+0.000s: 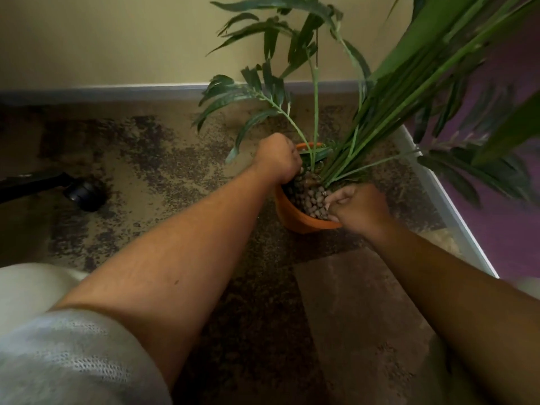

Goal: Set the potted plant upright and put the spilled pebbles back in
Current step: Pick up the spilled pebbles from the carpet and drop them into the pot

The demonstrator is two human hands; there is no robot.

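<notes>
A: We're looking down at the orange pot [304,219], standing on the speckled carpet [163,182] close to the corner where the yellow wall [117,39] meets the purple wall [502,214]. It sits roughly upright, tipped a little toward the camera.

B: And it's full. Brown pebbles [306,197] are heaped inside, right up to the rim.

A: The left hand [277,159] is over the pot's far left edge, fingers curled together into a fist. I can't tell whether it is gripping the rim, a stem or nothing at all.

B: The right hand [358,207] is at the near right edge, fingers [336,198] bunched and pressed down into the pebbles. Whether any stones are pinched between them, I can't say.

A: The plant [380,106] rises from between the two hands, its long green stems leaning up and to the right, fronds fanning across the walls.

B: Off to the left, a black chair caster [84,194] rests on the carpet, well apart from the pot.

A: And a pale knit sleeve [73,361] covers the left upper arm in the near corner.
</notes>
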